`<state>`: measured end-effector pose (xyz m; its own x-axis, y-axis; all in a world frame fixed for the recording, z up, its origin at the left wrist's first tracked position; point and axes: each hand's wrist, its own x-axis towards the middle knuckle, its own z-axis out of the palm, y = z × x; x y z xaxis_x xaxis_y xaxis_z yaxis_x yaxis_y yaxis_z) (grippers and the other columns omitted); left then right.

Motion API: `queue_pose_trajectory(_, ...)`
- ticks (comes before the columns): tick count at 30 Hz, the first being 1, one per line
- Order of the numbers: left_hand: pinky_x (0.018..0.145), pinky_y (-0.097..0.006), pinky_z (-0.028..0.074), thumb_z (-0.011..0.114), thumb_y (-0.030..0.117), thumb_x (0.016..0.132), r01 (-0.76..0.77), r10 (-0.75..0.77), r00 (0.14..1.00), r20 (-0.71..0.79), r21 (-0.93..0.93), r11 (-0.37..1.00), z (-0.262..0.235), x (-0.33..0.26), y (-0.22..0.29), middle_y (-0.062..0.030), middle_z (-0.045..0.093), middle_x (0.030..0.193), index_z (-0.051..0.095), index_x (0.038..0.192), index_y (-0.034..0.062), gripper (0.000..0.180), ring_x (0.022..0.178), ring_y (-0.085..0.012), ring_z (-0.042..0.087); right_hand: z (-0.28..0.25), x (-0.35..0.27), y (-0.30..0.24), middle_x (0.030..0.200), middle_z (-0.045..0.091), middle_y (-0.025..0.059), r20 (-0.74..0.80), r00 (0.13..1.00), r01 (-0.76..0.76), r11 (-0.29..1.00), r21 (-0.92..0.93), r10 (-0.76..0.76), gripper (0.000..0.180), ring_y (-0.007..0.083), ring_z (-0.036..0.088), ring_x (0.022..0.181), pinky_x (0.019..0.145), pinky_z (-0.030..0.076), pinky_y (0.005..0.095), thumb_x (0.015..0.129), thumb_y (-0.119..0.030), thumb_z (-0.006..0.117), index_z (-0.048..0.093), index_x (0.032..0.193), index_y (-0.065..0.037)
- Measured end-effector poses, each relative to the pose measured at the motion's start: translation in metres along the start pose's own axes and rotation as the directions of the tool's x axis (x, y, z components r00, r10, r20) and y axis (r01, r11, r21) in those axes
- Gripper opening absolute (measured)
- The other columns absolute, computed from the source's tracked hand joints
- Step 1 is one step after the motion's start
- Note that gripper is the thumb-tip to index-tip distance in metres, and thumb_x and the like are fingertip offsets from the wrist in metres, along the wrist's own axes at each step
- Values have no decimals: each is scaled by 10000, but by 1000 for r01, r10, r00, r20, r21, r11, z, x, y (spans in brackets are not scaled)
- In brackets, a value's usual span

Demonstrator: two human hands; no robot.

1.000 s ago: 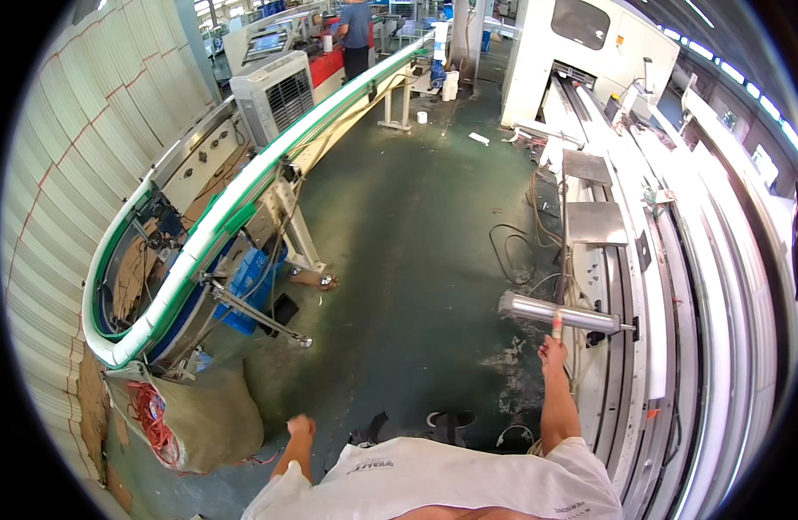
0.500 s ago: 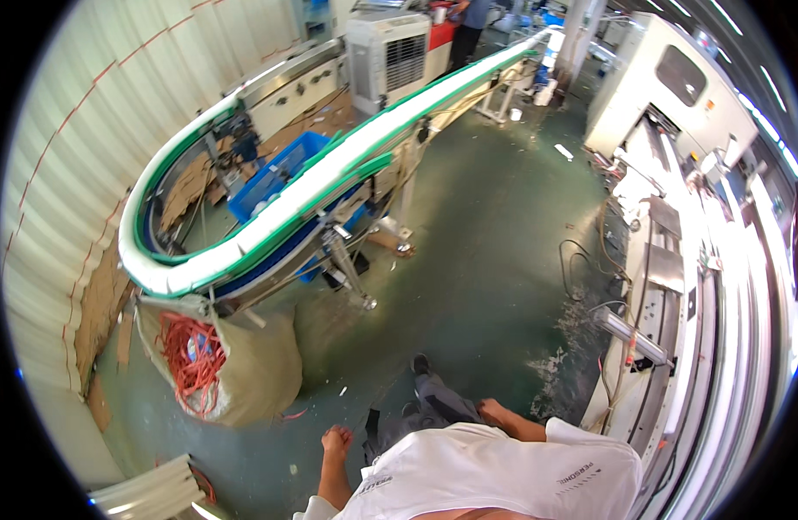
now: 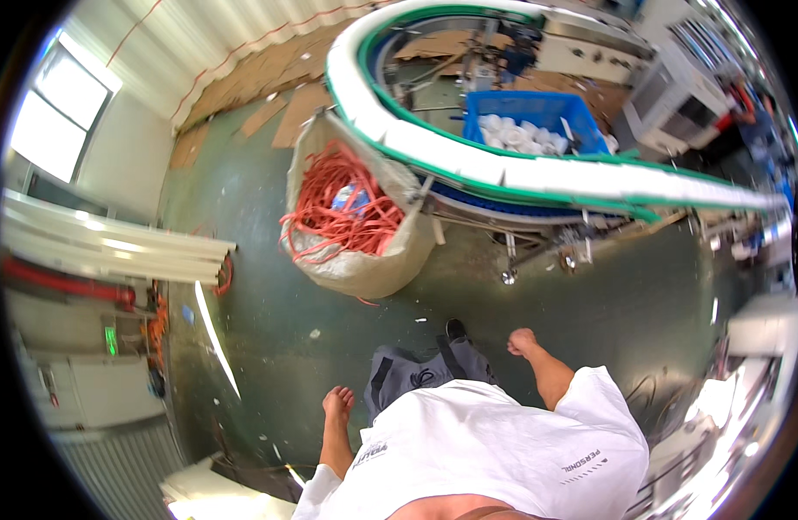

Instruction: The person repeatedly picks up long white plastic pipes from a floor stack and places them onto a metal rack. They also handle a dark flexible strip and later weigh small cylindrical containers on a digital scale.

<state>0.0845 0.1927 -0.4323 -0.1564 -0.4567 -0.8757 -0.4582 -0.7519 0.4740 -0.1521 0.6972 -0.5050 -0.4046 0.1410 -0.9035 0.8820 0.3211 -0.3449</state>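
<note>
Away from any surface, my left hand [image 3: 338, 402] hangs at my left side with its fingers curled in, and no object shows in it. My right hand [image 3: 522, 341] is out in front on the right, closed in a loose fist, also with nothing visible in it. Ahead of me stands a big pale woven sack [image 3: 377, 270], its mouth turned toward me. Tangled red strapping [image 3: 347, 212] fills it, with a blue and white crumpled piece [image 3: 351, 198] among the strands. Neither hand touches the sack.
A curved conveyor [image 3: 442, 143] with green guide rails runs behind the sack and off to the right. Inside its bend sits a blue crate [image 3: 581, 117] holding white round pieces. Flat cardboard [image 3: 303, 113] lies by the wall. Pale ribbed panels [image 3: 147, 243] jut in from the left.
My view has swung left, and the sack now sits nearer the middle. My right hand has come forward from beside my hip. The left stays low at my side.
</note>
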Motion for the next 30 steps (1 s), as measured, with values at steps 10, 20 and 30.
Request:
queue_pose_trajectory(10,583,-306,491,534,156,843,126,-139,985,-99,-121,985,-126,51,-50,-126,607,760,594,832,17,151,670,-224,594,266,-31,-198,855,661,60,453,876,382,809,-447,-164,236,137,651,692,584,552,294,866,-164,567,619,1060,-40)
queue_pose_trajectory(20,553,-317,531,521,188,892,44,-133,963,-233,-352,935,-201,220,238,-65,614,776,575,893,40,158,654,-170,606,462,-97,-278,1308,492,224,552,807,178,804,-567,210,870,383,531,1141,877,491,525,780,-624,618,452,1324,35)
queue_pose_trajectory(30,574,-308,484,549,159,900,-135,139,989,45,-84,987,-103,358,532,-70,607,827,567,1046,44,187,675,-188,581,637,-46,-503,866,656,34,900,393,150,952,-266,189,457,59,430,510,483,371,188,887,-398,612,534,1202,-76)
